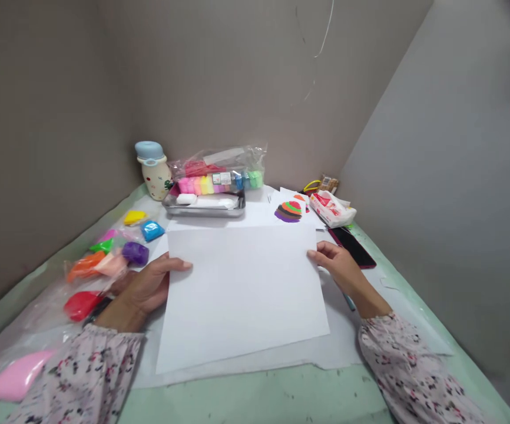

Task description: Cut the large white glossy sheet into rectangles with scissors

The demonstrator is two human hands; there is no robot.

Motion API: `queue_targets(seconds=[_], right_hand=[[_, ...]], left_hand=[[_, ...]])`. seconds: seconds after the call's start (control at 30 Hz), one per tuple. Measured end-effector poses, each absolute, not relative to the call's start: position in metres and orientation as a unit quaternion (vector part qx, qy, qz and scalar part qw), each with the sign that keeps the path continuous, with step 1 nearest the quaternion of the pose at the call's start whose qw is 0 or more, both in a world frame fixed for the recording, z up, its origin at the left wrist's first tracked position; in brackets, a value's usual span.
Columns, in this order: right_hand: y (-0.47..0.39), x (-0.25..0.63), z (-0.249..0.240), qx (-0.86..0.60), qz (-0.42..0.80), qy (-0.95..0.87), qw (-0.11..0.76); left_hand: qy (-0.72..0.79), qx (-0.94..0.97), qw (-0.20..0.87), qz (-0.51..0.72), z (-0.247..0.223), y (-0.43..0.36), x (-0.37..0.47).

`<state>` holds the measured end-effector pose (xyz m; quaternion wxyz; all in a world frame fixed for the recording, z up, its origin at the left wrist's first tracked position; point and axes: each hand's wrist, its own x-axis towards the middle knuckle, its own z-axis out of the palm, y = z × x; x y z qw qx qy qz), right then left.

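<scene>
A blank white sheet of paper (241, 288) spans the middle of the view, held between both my hands. My left hand (153, 282) grips its left edge, thumb on top and the other fingers behind. At the upper right edge, my right hand (332, 259) pinches the sheet with the thumb in front. The sheet is tilted over more white paper on the table. Behind it lies a small paper with a striped coloured dome shape (288, 212). Left of my left hand are several bagged lumps of coloured clay, among them a purple one (135, 253) and a red one (82, 305).
At the back stands a metal tray (205, 211) with a clear bag of coloured clay (219, 176) on it. A cream bottle with a blue lid (154, 171) is beside it. A tissue pack (332, 208) and a phone (353, 247) lie right. Walls close in the table.
</scene>
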<state>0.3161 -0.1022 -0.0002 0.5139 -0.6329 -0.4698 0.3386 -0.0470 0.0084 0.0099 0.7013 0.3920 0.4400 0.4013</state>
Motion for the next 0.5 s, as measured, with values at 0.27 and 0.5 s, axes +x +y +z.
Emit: queue_targets(seconds=[0.27,0.5], right_hand=[[-0.098,0.309,-0.01,-0.612,0.299,-0.449,0.579],[-0.096,0.304,-0.016,-0.655,0.321,-0.451,0.515]], left_hand=[[0.403,0.374,0.744,0.38,0.003,0.015,-0.047],[0.429,0.372,0.706,0.424,0.003,0.016,-0.042]])
